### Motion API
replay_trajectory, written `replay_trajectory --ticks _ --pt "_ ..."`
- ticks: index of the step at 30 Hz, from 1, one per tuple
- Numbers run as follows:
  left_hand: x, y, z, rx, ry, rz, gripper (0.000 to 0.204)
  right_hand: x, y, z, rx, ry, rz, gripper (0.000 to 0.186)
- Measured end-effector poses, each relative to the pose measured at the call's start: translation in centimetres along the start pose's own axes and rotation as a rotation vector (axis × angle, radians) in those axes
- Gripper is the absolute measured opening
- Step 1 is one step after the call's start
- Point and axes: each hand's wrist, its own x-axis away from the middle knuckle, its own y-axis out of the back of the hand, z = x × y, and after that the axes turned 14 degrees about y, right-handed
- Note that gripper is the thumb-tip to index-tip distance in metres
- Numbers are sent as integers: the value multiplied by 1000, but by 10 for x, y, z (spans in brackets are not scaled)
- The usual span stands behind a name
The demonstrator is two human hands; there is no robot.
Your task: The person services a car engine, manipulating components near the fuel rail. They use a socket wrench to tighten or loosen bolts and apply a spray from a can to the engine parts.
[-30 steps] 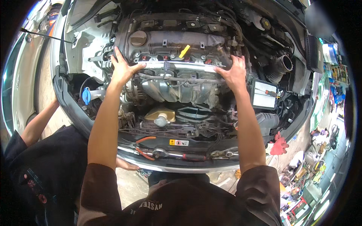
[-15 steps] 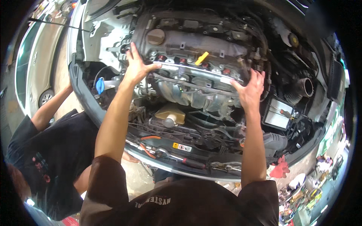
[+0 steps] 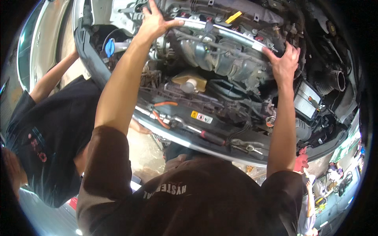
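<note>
My left hand (image 3: 157, 21) is open, fingers spread over engine fittings, its thumb on the left end of a long silver metal rail (image 3: 232, 33). My right hand (image 3: 284, 59) is at the rail's right end, thumb touching it and fingers apart, slightly bent. Behind the rail are small red fittings and a yellow part (image 3: 233, 17); in front of it lies the dark intake manifold (image 3: 222, 59).
Tools (image 3: 185, 128) lie along the front body edge. An air filter (image 3: 306, 100) and open hose (image 3: 336, 80) are at right, a blue cap (image 3: 110, 48) at left. A co-worker (image 3: 51, 137) bends beside me at left; another person (image 3: 309, 208) appears lower right.
The view has shifted and tilted, so the engine sits higher in the picture. My hands stay at both ends of the rail. Another person has come into view at lower right.
</note>
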Motion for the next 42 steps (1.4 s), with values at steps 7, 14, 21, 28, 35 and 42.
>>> replay_trajectory --ticks 7,14,21,28,35,42 --pt "23 15 -22 -227 142 -10 146 2 1 -12 87 -21 29 113" --pt "148 63 29 183 -324 -252 43 67 83 41 -395 88 -262 73" --pt "293 99 113 408 225 -79 30 248 133 -2 -663 -146 -377 36" --pt "320 55 152 359 81 -47 31 324 160 -9 -703 -275 -436 33" --pt "365 11 92 124 -357 168 26 344 162 65 -452 -280 -214 28" --pt "383 -3 79 49 -493 131 22 352 160 66 -388 -264 -45 22"
